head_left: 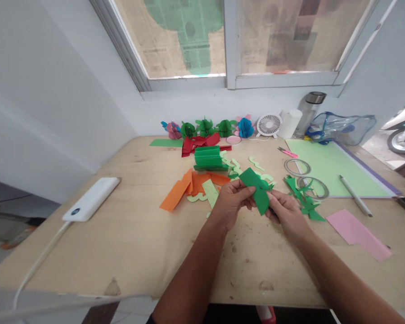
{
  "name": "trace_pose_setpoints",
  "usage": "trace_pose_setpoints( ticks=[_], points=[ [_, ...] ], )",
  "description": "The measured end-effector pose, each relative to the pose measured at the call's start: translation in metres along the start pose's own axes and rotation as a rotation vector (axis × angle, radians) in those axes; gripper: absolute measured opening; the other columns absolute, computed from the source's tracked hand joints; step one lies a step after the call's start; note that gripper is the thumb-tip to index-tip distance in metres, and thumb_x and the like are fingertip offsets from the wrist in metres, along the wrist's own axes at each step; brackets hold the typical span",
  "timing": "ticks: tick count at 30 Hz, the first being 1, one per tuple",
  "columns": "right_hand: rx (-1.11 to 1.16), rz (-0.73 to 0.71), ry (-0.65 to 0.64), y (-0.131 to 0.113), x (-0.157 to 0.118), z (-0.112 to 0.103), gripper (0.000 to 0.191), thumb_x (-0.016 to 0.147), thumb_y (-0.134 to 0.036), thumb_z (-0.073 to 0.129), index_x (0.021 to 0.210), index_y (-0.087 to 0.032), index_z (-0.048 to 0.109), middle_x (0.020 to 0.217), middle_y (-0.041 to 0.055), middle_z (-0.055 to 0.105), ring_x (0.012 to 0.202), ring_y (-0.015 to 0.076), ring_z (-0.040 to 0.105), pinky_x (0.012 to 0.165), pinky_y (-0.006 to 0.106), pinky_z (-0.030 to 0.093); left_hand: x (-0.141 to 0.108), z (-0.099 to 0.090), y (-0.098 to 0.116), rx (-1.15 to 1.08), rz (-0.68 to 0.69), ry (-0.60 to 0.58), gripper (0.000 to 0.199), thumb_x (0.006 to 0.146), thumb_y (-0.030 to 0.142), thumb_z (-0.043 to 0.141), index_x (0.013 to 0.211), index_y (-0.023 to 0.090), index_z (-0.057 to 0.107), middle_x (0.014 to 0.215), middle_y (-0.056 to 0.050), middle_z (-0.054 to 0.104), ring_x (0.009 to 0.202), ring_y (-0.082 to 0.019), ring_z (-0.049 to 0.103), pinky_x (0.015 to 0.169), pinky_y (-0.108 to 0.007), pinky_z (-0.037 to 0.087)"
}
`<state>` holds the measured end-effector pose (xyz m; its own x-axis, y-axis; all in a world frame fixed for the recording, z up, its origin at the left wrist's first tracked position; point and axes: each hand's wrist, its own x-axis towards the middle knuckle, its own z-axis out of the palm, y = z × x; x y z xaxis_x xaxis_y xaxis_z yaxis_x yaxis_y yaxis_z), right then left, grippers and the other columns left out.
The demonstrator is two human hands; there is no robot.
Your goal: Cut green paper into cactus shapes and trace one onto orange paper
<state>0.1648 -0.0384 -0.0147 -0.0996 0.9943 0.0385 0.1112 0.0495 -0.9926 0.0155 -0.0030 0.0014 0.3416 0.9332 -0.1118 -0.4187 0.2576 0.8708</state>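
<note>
Above a wooden table (148, 252), between orange paper (177, 194) and green paper scraps (312, 211), our left hand (231, 200) and right hand (285, 211) are pinching a folded green paper piece (260, 198) between thumbs and fingers.

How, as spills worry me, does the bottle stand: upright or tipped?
Upright: the bottle stands on the table, its cap uppermost.

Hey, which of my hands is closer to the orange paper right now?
Your left. The left hand is just to the right of the orange paper, holding a green paper piece; the right hand is farther right, beyond most of that green piece.
</note>
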Motion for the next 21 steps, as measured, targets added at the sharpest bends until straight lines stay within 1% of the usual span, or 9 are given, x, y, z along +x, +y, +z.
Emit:
trace_pose_setpoints(
  ticks=[6, 9, 13, 16, 21],
  points=[
    [-0.084, -0.001, 0.067, 0.007, 0.003, -0.001, 0.051, 0.085, -0.06, 0.051, 0.056, -0.018, 0.05, 0.046, -0.0035, 0.041, 0.042, 0.0072, 0.029, 0.04, 0.022, 0.02, 0.002, 0.002, -0.005, 0.026, 0.043, 0.097, 0.024, 0.061, 0.032, 0.077, 0.062, 0.015, 0.061, 0.054, 0.001, 0.058, 0.05, -0.007, 0.049, 0.049, -0.021, 0.037],
    [-0.07, 0.025, 0.071, 0.009, 0.004, 0.0, 0.05, 0.084, -0.061, 0.051, 0.058, -0.018, 0.05, 0.047, -0.0038, 0.041, 0.042, 0.0075, 0.03, 0.04, 0.022, 0.019, 0.002, 0.004, -0.007, 0.013, 0.039, 0.105, 0.024, 0.062, 0.031, 0.077, 0.059, 0.015, 0.06, 0.053, 0.001, 0.057, 0.049, -0.007, 0.049, 0.05, -0.021, 0.036],
    [-0.018, 0.063, 0.083, 0.004, 0.004, 0.002, 0.051, 0.081, -0.065, 0.052, 0.058, -0.019, 0.049, 0.046, -0.005, 0.038, 0.041, 0.0072, 0.027, 0.039, 0.022, 0.017, 0.002, 0.005, -0.01, 0.005, 0.047, 0.097, 0.021, 0.063, 0.029, 0.076, 0.061, 0.014, 0.061, 0.053, 0.001, 0.059, 0.048, -0.007, 0.049, 0.05, -0.022, 0.036],
    [0.018, 0.082, 0.059, 0.0, 0.004, 0.003, 0.054, 0.079, -0.068, 0.05, 0.056, -0.019, 0.049, 0.044, -0.0052, 0.037, 0.039, 0.0066, 0.023, 0.039, 0.023, 0.016, 0.002, 0.006, -0.011, 0.02, 0.045, 0.104, 0.02, 0.062, 0.029, 0.076, 0.061, 0.014, 0.062, 0.052, 0.0, 0.059, 0.047, -0.008, 0.049, 0.05, -0.023, 0.036],
    [0.043, 0.113, 0.041, -0.001, 0.003, 0.003, 0.052, 0.079, -0.066, 0.052, 0.057, -0.019, 0.05, 0.044, -0.0049, 0.039, 0.038, 0.0065, 0.023, 0.038, 0.022, 0.016, 0.001, 0.007, -0.01, 0.034, 0.057, 0.121, 0.019, 0.062, 0.029, 0.075, 0.061, 0.014, 0.062, 0.052, 0.0, 0.059, 0.047, -0.008, 0.049, 0.049, -0.023, 0.036]
  ],
)
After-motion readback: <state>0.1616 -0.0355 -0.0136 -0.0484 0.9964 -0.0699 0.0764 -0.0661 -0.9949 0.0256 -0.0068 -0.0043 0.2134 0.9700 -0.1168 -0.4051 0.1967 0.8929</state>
